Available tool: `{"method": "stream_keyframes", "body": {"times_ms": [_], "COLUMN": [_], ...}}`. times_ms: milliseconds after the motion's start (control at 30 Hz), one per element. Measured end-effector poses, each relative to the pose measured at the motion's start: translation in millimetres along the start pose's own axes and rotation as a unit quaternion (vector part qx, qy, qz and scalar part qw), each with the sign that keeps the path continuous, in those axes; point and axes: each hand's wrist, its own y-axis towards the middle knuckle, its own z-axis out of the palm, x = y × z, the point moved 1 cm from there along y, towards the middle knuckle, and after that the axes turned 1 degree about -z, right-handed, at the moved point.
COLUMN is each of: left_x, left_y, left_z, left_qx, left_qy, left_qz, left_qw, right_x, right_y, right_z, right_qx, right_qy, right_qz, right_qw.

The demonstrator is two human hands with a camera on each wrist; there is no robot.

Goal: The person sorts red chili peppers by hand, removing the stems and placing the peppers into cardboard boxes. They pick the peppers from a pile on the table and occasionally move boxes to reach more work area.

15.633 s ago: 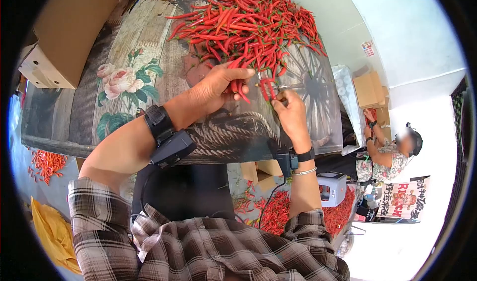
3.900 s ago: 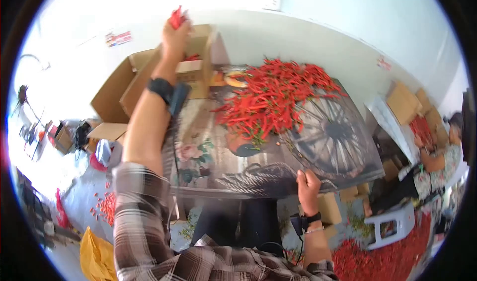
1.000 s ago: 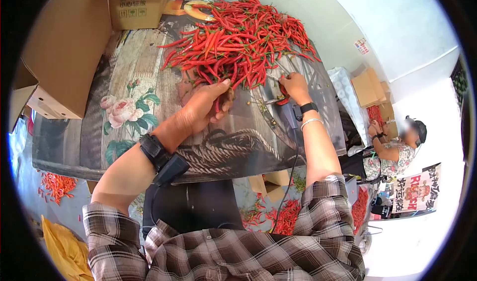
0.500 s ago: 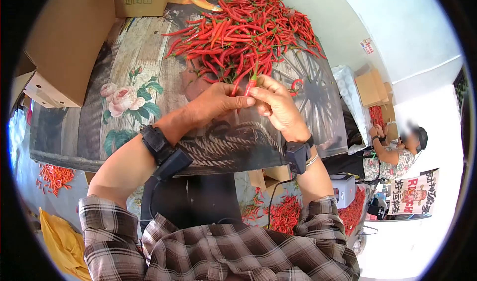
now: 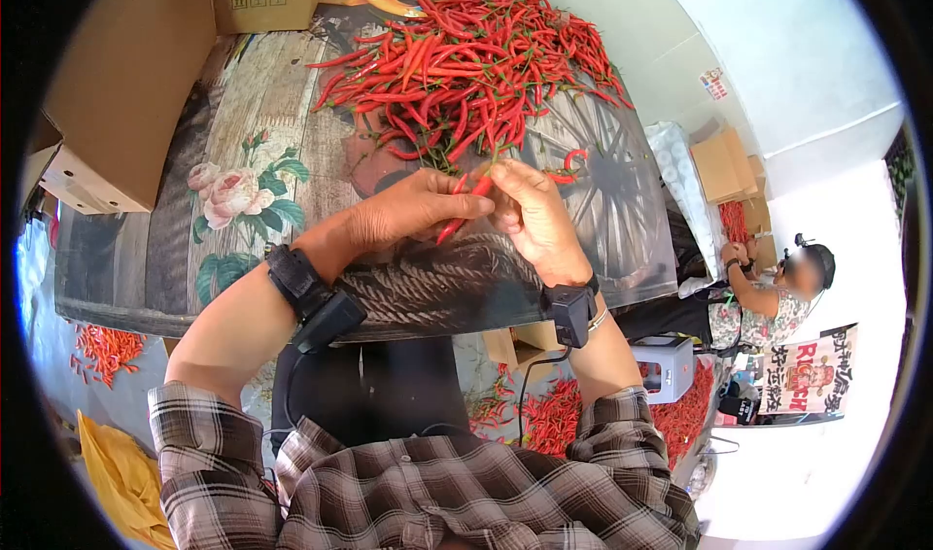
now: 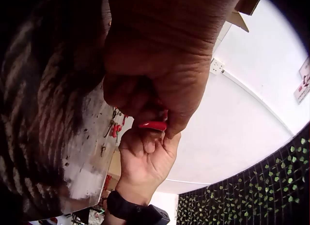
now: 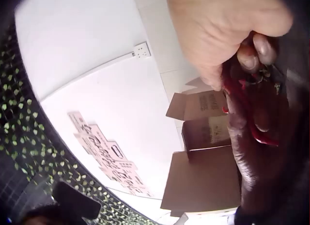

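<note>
My left hand (image 5: pixel 418 208) holds red chili peppers (image 5: pixel 451 229) under its thumb, low over the table. Against it, my right hand (image 5: pixel 533 215) pinches with thumb and forefinger at the stem end of a chili whose red body (image 5: pixel 480 196) lies by the left thumb. In the left wrist view a red chili (image 6: pixel 152 124) shows between the two hands. The right wrist view has a long chili (image 7: pixel 259 133) lying along the left fingers. Just beyond the hands spreads a big heap of red chilies (image 5: pixel 476 54) with green stems.
A curved chili (image 5: pixel 575 157) lies apart on the printed table cover (image 5: pixel 146 258). Tall cardboard boxes (image 5: pixel 126 74) stand at the left. Chilies cover parts of the floor (image 5: pixel 105 351), near a grey stool (image 5: pixel 665 367). Another person (image 5: pixel 768 288) sits at the right.
Earlier my left hand raised red chilies over the box at the back left, then came back to the heap. My right hand has moved left from the table's right side to meet the left.
</note>
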Motion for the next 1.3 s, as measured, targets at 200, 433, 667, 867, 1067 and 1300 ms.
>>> {"method": "stream_keyframes", "body": {"times_ms": [200, 433, 667, 867, 1067, 1300], "left_x": [1.1, -2.8, -3.0, -2.0, -4.2, -0.8], "left_y": [2.2, 0.5, 6.6, 8.0, 9.4, 9.0], "left_z": [1.8, -0.8, -8.9, -13.7, -9.4, -10.5], "left_qx": [-0.003, -0.024, -0.006, -0.043, -0.066, -0.038], "left_qy": [0.024, -0.052, -0.216, -0.221, -0.202, -0.204], "left_qz": [-0.017, 0.001, 0.024, 0.062, 0.035, 0.021], "left_qw": [1.000, 0.998, 0.976, 0.972, 0.976, 0.978], "right_x": [6.1, 17.0, 13.6, 13.2, 26.4, 15.4], "right_y": [-1.6, 13.2, 28.8, 37.2, 6.6, -15.1], "right_z": [-1.8, -59.5, -148.5, -159.2, -60.4, 19.8], "right_qx": [-0.039, -0.166, -0.244, -0.232, -0.123, 0.016], "right_qy": [-0.297, -0.539, -0.687, -0.620, -0.437, -0.511], "right_qz": [-0.184, -0.298, -0.095, -0.085, -0.171, -0.262], "right_qw": [0.936, 0.770, 0.678, 0.744, 0.875, 0.818]}}
